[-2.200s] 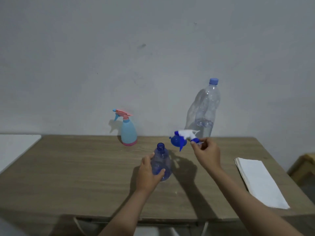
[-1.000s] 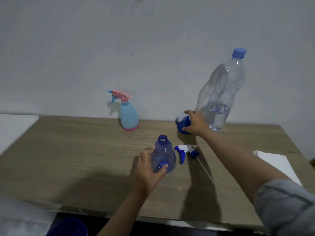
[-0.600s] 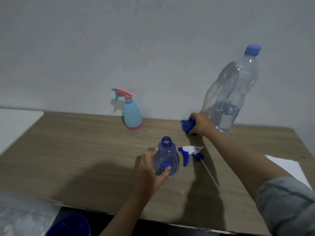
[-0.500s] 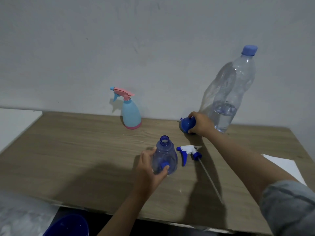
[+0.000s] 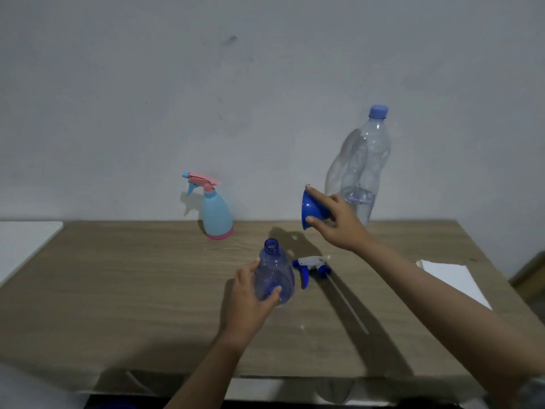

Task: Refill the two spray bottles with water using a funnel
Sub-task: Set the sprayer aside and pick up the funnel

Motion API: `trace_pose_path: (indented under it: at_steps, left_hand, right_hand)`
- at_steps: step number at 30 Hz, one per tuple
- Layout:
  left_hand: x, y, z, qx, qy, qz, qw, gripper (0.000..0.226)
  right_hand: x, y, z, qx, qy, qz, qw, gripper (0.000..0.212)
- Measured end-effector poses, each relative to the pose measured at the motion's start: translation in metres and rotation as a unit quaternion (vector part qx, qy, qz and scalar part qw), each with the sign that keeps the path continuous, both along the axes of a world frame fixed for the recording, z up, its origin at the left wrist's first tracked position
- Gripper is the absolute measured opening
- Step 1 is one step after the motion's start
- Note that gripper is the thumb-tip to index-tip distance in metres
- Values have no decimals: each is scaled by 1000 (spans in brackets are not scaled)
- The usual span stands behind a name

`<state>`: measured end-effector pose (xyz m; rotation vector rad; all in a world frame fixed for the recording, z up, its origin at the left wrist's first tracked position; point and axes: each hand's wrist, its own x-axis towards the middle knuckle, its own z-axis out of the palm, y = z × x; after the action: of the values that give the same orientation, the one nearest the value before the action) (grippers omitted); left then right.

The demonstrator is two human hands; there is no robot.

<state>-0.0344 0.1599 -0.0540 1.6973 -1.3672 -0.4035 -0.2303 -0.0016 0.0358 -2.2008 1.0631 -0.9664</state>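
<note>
A clear blue spray bottle (image 5: 275, 270) stands uncapped on the wooden table (image 5: 132, 290), and my left hand (image 5: 250, 296) grips its body. Its white and blue spray head (image 5: 311, 265) with a long dip tube lies on the table just right of it. My right hand (image 5: 339, 222) holds a blue funnel (image 5: 309, 209) in the air, above and right of the open bottle, its wide mouth facing left. A light blue spray bottle (image 5: 215, 212) with a pink trigger stands capped near the wall. A large clear water bottle (image 5: 364, 172), partly filled and capped, stands behind my right hand.
A stack of white paper (image 5: 454, 280) lies at the table's right edge. A white surface (image 5: 23, 240) adjoins the table on the left. The wall runs directly behind the table's far edge.
My right hand has lifted the blue funnel off the table beside the water bottle and brought it up and toward me. My left hand stays on the open bottle.
</note>
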Motion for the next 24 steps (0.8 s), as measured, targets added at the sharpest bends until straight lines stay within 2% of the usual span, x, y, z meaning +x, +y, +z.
trace_pose_path:
  at_steps: [5,9,12,15,24]
  left_hand:
    - [0,3,7,10,-5,-12,1000,62]
    - [1,5,12,18,-6,-19,1000,58]
    - [-1,6,17,13,-4,-23,1000,59]
    - [-2,8,20,12,1,-30,999,61]
    - [-3,9,23,15,2,-37,999,60]
  right_hand:
    - [-6,29,12,2,-45,-34,998,57]
    - [1,60,24,47,-150,-43,987,51]
    - [11,76,28,64,-194,-50,978,52]
    - [21,89,33,64,-210,-41,975,56]
    - [40,105,44,91,-260,-62,959,42]
